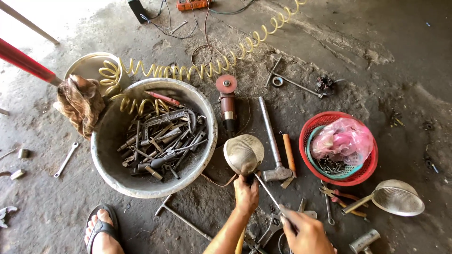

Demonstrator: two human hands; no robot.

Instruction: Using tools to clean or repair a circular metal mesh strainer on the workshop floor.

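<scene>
Left hand (246,192) is clenched round the handle of a wire mesh strainer (243,153), bowl pointing away from the body and hovering just past the rim of the big metal basin (106,171) full of old spanners and sockets. Right hand (306,230) is closed on a thin metal rod (268,189), with the far tip sitting right where the strainer's handle meets the bowl. Looks to me like the rod is being worked into that joint.

If you're doing this kind of job, my take: keep the left grip close up to the bowl like it is here, so the mesh doesn't flop about. Keep the rod at a low angle and push along the handle rather than across it, or it'll skid off and go through the mesh. Short strokes, not one big shove.

Pose-wise, both forearms come in from the bottom of the view, left wrist pretty straight, knuckles up. Right hand sits lower and nearer the body, wrist cocked so the rod runs up and to the left. A sandalled foot (100,230) is planted on the concrete floor (400,94) next to the basin.

Other bits nearby: a hammer (274,150) just right of the strainer, a red basket (362,171) with a pink bag in it, and a second strainer (398,197) lying well off to the right.
</scene>
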